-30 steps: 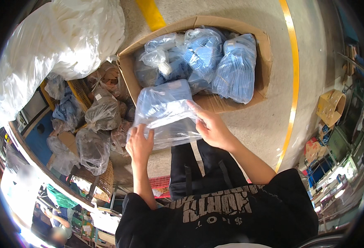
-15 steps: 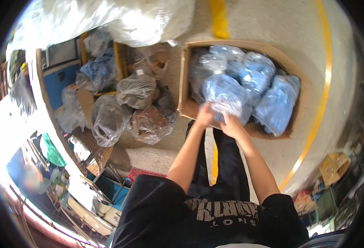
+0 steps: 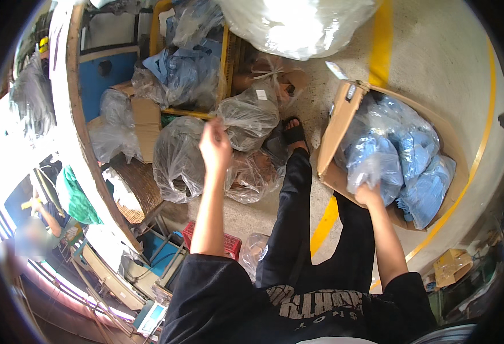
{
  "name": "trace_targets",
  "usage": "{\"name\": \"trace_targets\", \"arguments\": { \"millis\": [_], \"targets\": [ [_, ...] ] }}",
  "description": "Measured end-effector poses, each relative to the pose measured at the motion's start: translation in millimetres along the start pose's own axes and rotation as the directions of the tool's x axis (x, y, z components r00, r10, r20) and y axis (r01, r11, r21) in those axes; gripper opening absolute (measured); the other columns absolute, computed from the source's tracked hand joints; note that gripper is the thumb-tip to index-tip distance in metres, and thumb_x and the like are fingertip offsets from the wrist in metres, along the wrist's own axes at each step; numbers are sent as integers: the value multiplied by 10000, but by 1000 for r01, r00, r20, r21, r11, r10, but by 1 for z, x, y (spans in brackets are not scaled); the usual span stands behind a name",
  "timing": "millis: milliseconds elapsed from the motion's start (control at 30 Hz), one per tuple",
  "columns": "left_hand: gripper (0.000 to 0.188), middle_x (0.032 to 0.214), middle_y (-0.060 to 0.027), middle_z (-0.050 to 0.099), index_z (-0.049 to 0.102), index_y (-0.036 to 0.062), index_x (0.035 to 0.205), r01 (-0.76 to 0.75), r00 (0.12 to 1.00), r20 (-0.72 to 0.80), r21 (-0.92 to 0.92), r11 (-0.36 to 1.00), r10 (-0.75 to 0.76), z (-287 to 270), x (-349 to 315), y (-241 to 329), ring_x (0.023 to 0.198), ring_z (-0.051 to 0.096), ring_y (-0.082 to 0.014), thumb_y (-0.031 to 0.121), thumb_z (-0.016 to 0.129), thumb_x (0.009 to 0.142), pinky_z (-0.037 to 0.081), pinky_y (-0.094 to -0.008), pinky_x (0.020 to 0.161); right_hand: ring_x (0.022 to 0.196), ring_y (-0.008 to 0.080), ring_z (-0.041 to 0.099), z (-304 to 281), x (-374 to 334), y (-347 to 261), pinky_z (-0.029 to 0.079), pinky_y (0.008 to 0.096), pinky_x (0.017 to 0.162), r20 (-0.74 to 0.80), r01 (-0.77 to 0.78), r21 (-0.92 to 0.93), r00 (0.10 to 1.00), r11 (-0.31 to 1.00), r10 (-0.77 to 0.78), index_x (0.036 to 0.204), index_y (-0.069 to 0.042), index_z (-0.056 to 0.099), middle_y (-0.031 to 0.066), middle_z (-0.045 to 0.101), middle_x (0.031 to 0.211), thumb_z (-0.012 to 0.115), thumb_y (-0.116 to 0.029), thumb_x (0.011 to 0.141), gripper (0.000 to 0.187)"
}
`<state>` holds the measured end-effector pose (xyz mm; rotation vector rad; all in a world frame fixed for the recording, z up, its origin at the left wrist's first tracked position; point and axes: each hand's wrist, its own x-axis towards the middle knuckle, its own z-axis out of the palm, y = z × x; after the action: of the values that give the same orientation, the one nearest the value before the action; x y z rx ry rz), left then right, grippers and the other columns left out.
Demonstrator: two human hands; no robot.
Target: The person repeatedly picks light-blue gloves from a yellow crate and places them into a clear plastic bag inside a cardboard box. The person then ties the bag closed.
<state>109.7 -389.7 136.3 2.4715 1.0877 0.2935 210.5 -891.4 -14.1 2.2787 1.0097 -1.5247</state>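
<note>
Left hand (image 3: pixel 215 148) now off blue bag (image 3: pixel 375 157); right hand (image 3: pixel 369 196) still touching.

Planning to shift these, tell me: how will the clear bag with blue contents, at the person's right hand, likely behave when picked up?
The clear bag will probably sag, as its plastic looks loose and wrinkled. Its glossy surface suggests it may feel slippery. Rolling seems unlikely while it lies against other bags inside the cardboard box.
</note>
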Motion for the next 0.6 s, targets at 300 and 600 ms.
{"name": "trace_targets", "arguments": {
  "millis": [300, 600],
  "targets": [
    [581, 1398, -266, 504, 486, 79, 1409, 147, 898, 230, 647, 748, -375, 43, 174, -239, 1305, 463, -459, 335, 673, 922, 398, -556, 1072, 919, 439, 673, -262, -51, -87, 527, 502, 810, 178, -99, 341, 983, 935, 39, 919, -1, 736, 256, 700, 958, 541, -303, 970, 363],
    [216, 868, -248, 687, 713, 22, 954, 278, 918, 238, 188, 942, -319, 26, 158, -196, 826, 631, -485, 139, 607, 806, 512, -517, 780, 1157, 375, 608, -328, 35, -228, 488, 445, 998, -280, 431, 495, 901, 755, -331, 1367, -103, 566, 189, 638, 1220, 564, -194, 1008, 371]
  ]
}}
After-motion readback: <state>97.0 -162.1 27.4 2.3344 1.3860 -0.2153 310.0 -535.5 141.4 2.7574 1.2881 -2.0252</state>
